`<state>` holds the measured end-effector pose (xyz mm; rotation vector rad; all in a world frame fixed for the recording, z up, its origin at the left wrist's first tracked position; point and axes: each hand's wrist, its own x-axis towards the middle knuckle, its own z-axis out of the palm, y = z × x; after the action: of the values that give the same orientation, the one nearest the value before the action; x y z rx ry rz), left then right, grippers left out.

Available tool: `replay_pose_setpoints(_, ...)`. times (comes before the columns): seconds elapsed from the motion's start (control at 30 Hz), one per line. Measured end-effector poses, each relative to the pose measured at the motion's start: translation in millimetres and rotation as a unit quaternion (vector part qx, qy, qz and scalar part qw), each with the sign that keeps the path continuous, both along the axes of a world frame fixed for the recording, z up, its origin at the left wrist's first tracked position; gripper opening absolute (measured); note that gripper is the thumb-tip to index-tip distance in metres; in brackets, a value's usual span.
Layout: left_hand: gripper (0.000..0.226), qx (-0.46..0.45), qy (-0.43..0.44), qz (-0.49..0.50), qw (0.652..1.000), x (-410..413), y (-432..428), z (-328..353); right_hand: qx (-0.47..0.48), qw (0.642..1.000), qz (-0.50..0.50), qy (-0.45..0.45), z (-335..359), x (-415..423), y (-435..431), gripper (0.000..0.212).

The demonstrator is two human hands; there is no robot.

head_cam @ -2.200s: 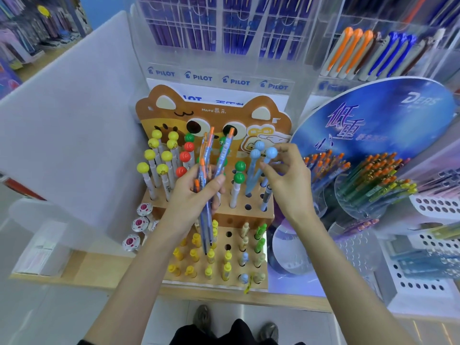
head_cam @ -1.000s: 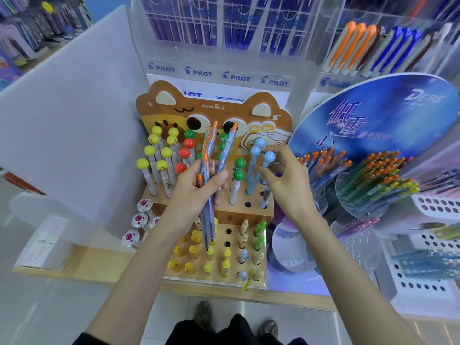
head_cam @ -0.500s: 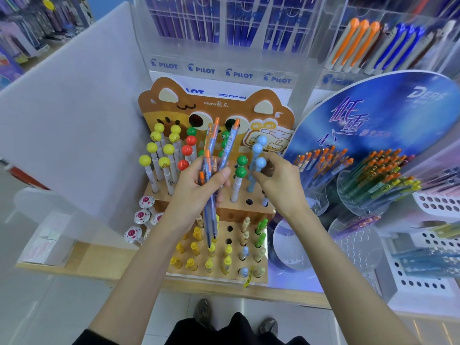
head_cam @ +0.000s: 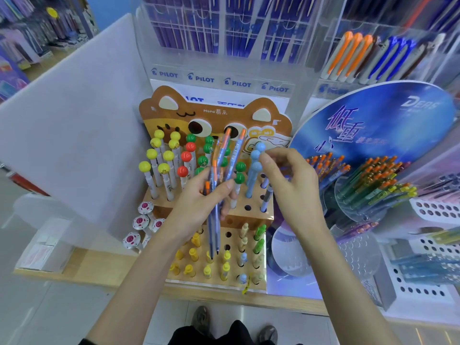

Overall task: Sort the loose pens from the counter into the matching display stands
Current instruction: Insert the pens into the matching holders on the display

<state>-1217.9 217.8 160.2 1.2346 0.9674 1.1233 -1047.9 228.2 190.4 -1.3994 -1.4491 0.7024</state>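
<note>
Pens with orange clickers (head_cam: 218, 170) and blue barrels form a loose bundle in the left grip (head_cam: 199, 205), whose fingers and thumb are curled round their middles. The bundle is held in front of the bear-faced stand (head_cam: 214, 113), tips pointing down over its lower tier and clickers tilted up toward the printed eyes.

The right grip (head_cam: 291, 188) hovers at the stand's right edge with its fingers curled. Its thumb and forefinger tips lie just beside the blue ball-topped pens (head_cam: 256, 160), which stand upright in holes of the upper tier (whether it pinches one of them or only sits next to it, I cannot tell).

On that same upper tier, yellow ball-topped pens (head_cam: 159, 158) fill the left side, with red ball-topped pens (head_cam: 185, 156) and green ball-topped pens (head_cam: 240, 168) toward the middle. The lower tier carries short figure-capped pens (head_cam: 225, 267), and several holes there are bare.

The stand sits on a wooden bench (head_cam: 99, 267). Right of the stand rises a round blue display board (head_cam: 373, 125), with clear cups of orange-tipped pens (head_cam: 373, 180) at its foot. Behind the stand is a clear Pilot rack (head_cam: 224, 80), and to its left a white partition (head_cam: 74, 120).
</note>
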Motion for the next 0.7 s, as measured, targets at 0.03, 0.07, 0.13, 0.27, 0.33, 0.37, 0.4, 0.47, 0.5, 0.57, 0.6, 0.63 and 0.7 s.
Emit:
replay_pose_setpoints(0.03,0.009,-0.007,-0.001,-0.017,1.000,2,-1,1,-0.019,0.999,0.025,0.042,7,-3,-2,0.020)
replay_pose_setpoints(0.07,0.014,-0.013,-0.001,-0.032,0.999,4,-2,2,-0.043,0.996,0.053,0.063,12,-6,-4,0.019)
replay_pose_setpoints(0.13,0.026,-0.020,-0.004,-0.055,0.998,9,-3,5,-0.070,0.991,0.088,0.071,15,-11,-4,0.013)
replay_pose_setpoints(0.27,0.023,-0.028,-0.008,-0.083,0.996,16,-6,7,-0.101,0.984,0.082,0.124,16,-4,-4,0.012)
replay_pose_setpoints(0.33,0.023,-0.044,-0.015,-0.092,0.995,19,-8,6,-0.115,0.979,0.072,0.149,15,0,-7,0.014)
replay_pose_setpoints(0.37,0.026,-0.054,-0.021,-0.096,0.994,21,-8,6,-0.108,0.980,0.052,0.158,14,1,-9,0.014)
replay_pose_setpoints(0.4,0.030,-0.064,-0.030,-0.100,0.993,25,-9,6,-0.091,0.981,0.027,0.168,12,2,-11,0.014)
replay_pose_setpoints(0.47,0.034,-0.078,-0.056,-0.097,0.991,32,-8,6,-0.046,0.977,-0.014,0.207,11,4,-16,0.011)
replay_pose_setpoints(0.5,0.034,-0.080,-0.065,-0.086,0.991,36,-8,5,-0.026,0.972,-0.028,0.234,11,7,-18,0.009)
replay_pose_setpoints(0.57,0.030,-0.076,-0.061,-0.052,0.994,41,-6,4,0.010,0.958,-0.049,0.283,12,16,-20,0.006)
replay_pose_setpoints(0.6,0.028,-0.071,-0.055,-0.039,0.995,43,-5,4,0.029,0.950,-0.057,0.305,12,23,-21,0.005)
replay_pose_setpoints(0.63,0.027,-0.066,-0.047,-0.034,0.996,45,-4,4,0.049,0.942,-0.063,0.325,12,30,-22,0.005)
replay_pose_setpoints(0.7,0.031,-0.039,-0.016,-0.021,0.999,49,-5,2,0.080,0.930,-0.072,0.351,9,46,-24,0.008)
